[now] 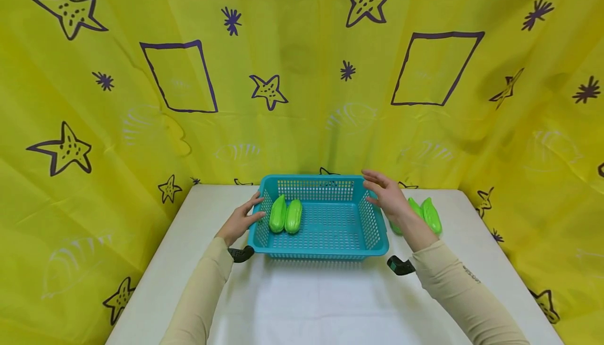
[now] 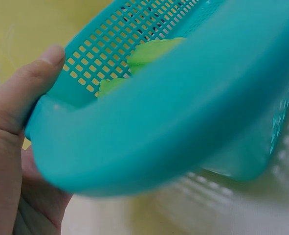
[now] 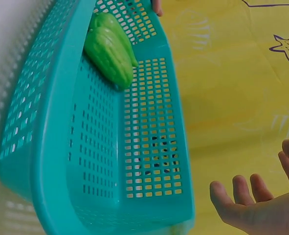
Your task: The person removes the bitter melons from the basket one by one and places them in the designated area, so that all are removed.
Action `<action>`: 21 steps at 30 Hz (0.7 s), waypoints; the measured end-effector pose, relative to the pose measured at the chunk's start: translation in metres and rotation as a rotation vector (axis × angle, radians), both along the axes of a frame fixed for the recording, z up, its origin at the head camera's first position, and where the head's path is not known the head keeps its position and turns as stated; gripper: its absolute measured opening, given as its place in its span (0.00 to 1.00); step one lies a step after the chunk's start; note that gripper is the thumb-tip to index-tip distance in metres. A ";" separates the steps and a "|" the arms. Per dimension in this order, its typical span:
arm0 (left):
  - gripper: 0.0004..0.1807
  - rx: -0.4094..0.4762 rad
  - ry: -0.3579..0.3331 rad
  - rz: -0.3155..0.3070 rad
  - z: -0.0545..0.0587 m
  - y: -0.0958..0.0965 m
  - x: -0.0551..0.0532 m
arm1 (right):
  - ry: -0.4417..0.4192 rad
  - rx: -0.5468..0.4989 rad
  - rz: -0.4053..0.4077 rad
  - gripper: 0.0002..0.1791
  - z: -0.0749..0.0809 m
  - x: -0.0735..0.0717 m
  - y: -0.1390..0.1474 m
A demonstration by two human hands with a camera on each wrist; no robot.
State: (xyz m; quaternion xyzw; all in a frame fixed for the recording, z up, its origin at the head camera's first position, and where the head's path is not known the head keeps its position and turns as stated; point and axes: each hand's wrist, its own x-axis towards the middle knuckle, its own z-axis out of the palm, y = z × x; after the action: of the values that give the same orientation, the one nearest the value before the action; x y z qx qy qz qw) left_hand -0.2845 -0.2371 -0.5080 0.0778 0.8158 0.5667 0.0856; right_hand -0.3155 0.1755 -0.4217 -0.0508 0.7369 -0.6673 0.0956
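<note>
A turquoise plastic basket [image 1: 325, 251] with mesh walls sits near the back of the white table. My left hand [image 1: 239, 224] grips its left rim; in the left wrist view the thumb lies over the edge and the other fingers are partly hidden behind it. Inside, against the left end, lie two green ribbed vegetables [image 1: 293, 216], shaped like bitter gourds. Beside the right rim is my right hand [image 1: 390, 198], its fingers spread and holding nothing. The right wrist view shows this hand [image 3: 269, 210] apart from the basket wall.
More green vegetables [image 1: 431, 216] lie on the table to the right of the basket, partly hidden behind my right wrist. A yellow curtain [image 1: 302, 135] with drawn stars and fish hangs along the back and both sides. The white table [image 1: 321, 303] extends toward me.
</note>
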 end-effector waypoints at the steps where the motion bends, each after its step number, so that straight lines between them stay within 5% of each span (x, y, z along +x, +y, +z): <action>1: 0.36 0.000 -0.003 0.002 0.000 0.000 0.000 | -0.003 0.002 -0.002 0.29 0.000 0.000 0.000; 21: 0.36 0.000 -0.001 0.003 -0.004 -0.002 -0.001 | -0.054 -0.016 0.109 0.30 0.005 -0.022 -0.055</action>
State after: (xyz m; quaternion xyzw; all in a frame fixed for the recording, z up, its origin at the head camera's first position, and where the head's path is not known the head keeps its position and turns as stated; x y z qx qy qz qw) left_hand -0.2858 -0.2389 -0.5117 0.0763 0.8159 0.5668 0.0852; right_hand -0.3372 0.1203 -0.4172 -0.0738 0.7247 -0.6681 0.1514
